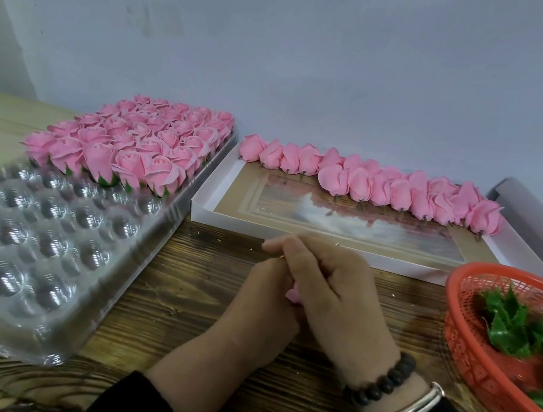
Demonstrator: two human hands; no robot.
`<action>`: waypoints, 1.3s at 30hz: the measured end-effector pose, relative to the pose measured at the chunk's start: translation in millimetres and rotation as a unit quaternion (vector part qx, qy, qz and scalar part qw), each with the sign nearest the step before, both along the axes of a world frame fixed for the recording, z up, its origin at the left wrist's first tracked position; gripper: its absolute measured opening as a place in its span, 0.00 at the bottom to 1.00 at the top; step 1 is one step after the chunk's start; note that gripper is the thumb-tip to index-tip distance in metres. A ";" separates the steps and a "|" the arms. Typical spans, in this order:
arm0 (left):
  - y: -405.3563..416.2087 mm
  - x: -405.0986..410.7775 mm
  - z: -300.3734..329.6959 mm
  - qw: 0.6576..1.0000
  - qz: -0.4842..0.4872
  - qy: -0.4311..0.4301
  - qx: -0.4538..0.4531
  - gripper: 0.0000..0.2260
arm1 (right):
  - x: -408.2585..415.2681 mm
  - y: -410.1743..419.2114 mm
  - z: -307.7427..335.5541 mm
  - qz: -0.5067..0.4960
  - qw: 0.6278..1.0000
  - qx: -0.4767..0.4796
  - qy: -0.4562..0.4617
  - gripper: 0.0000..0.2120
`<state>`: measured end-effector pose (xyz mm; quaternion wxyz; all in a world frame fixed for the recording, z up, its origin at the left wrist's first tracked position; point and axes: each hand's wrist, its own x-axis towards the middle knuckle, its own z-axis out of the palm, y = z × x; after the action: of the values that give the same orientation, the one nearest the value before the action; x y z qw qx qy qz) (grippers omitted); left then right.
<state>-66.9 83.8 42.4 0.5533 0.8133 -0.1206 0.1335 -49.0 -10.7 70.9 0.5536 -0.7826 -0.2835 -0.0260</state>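
Assembling small soft pink rose head (293, 294), frame centre; left hand (260, 303) curled round it, right hand (331, 290) pinching its top; next, probably gentle seating in clear dimpled plastic tray (33, 243).

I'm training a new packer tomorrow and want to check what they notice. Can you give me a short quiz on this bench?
1. What lies in the red basket? A) pink petals B) green leaf pieces C) beads
2. True or false, about the clear tray: every cup holds a rose.
3. Fill in: the piece held between the left hand and right hand is ____ in colour.
Key: 1 B; 2 false, the near cups are bare; 3 pink.
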 end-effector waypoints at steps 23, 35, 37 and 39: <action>15.4 3.2 5.5 0.969 -0.057 0.185 -0.152 0.15 | 11.2 -19.9 11.6 0.090 0.989 -0.097 -0.069 0.07; 3.6 1.8 11.5 0.879 0.010 0.095 -0.467 0.21 | 11.3 -2.1 -11.2 0.011 0.998 0.061 -0.008 0.23; 1.0 0.5 11.0 0.872 0.003 0.102 -0.479 0.22 | 10.2 1.2 -14.8 0.015 0.999 0.036 -0.015 0.23; -1.1 -0.6 12.0 0.863 0.001 0.114 -0.492 0.23 | 9.5 2.8 -17.1 0.005 0.999 0.022 -0.026 0.23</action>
<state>-67.5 82.7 54.4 0.8912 0.4453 0.0258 0.0822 -39.4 -7.9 53.9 0.5636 -0.7676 -0.3010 -0.0496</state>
